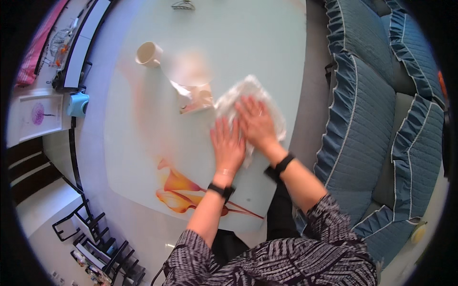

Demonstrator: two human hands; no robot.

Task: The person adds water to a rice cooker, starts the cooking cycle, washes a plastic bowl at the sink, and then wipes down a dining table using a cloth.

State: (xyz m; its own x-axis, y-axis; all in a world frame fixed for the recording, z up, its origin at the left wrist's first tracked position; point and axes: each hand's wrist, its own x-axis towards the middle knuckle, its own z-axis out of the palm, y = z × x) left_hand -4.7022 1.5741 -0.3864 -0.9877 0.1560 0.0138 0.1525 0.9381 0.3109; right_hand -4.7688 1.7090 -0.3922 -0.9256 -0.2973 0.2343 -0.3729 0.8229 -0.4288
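A white crumpled cloth or thin sheet (250, 85) lies on the pale glass-like tabletop (250, 39). My right hand (257, 123) is flat on top of it, fingers slightly spread. Beside it, my left hand (228, 143) rests palm down at the cloth's near left edge, fingers apart. Neither hand has its fingers closed around anything. Left of the cloth stands a small box (198, 100) with white paper or tissue at its top; a hazy blur hides its upper part. Behind and left of the box is a cream mug (148, 54) with its handle toward the box.
A hair claw clip (183, 5) lies at the table's far end. Orange calla lilies (180, 189) are printed on the near tabletop. A blue quilted sofa (372, 125) runs along the right side. At left are a light-blue bin (77, 104) and a low cabinet (87, 39).
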